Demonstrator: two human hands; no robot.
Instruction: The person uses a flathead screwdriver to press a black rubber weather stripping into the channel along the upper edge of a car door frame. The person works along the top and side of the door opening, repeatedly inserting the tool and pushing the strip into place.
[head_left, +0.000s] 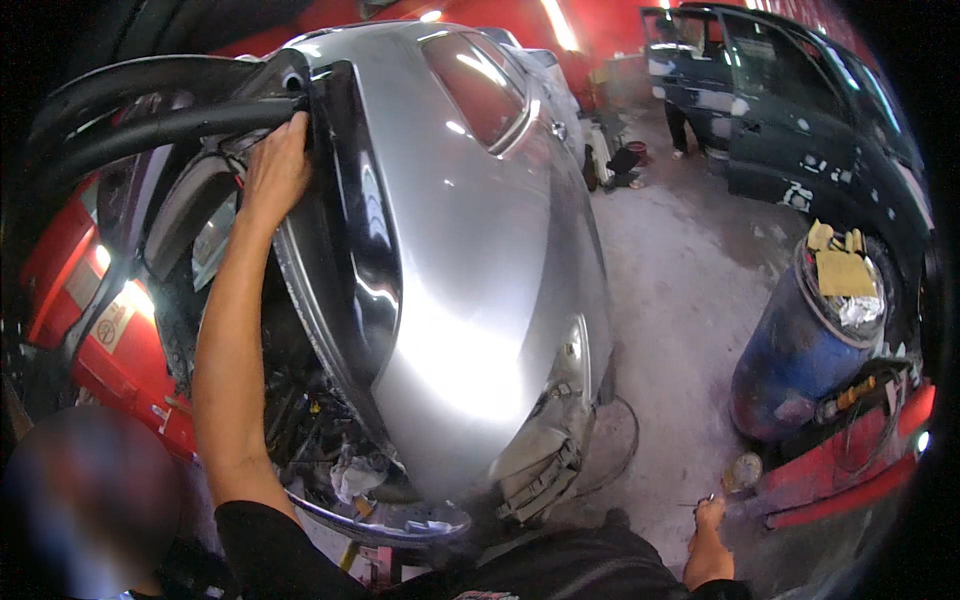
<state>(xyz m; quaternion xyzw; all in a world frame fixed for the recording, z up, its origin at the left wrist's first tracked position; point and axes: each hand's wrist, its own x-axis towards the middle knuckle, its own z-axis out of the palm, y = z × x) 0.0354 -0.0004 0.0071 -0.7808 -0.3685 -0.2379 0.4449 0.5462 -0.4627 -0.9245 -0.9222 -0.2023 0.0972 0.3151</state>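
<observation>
Had left hand [277,168] at top of black pillar trim [350,200] running down-frame, upper left, right hand [708,525] farther; couldn't tell grips

From here I see smooth, shiny metal on the silver car body [490,270], a scuffed blue drum [785,350], matt floor [655,290], 1 papery yellow sheet [845,274].

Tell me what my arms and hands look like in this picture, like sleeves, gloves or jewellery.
Your left arm wears a plain black short sleeve; black fabric also shows at the right arm's base. Both the left hand and right hand are ungloved. No watch or bracelet is visible.
</observation>
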